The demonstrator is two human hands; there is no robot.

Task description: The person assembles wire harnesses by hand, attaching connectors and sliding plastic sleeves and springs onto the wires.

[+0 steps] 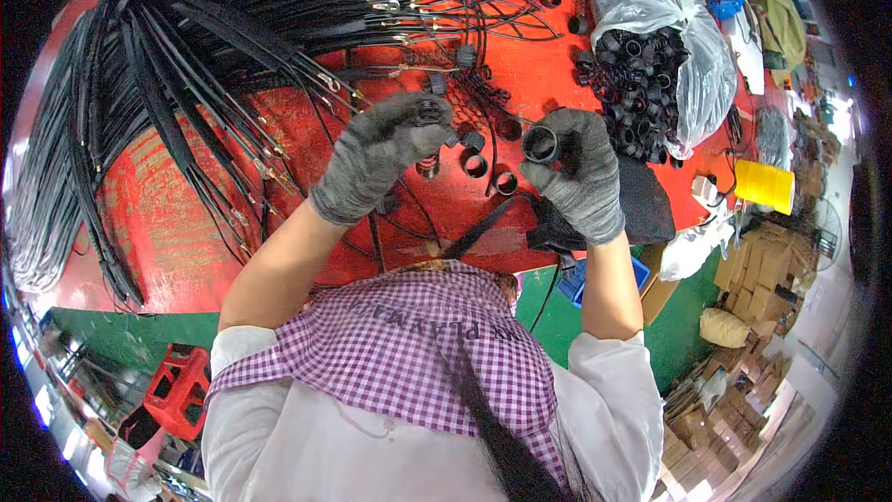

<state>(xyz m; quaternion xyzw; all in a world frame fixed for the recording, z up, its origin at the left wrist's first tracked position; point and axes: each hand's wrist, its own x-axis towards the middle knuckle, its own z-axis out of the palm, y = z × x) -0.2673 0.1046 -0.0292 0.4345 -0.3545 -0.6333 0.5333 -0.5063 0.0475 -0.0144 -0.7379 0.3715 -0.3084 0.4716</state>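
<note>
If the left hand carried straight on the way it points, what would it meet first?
Going up and to the right, the left hand would probably meet the black tangle on the red table first, though depth is hard to judge.

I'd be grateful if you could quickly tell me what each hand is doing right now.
Left hand: closed, holding a small black fitting.
Right hand: closed, holding a round black ring.

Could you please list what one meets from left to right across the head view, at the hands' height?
Black cables, left gloved hand, two loose black rings, right gloved hand holding another black ring, white block, yellow plastic item.
</note>
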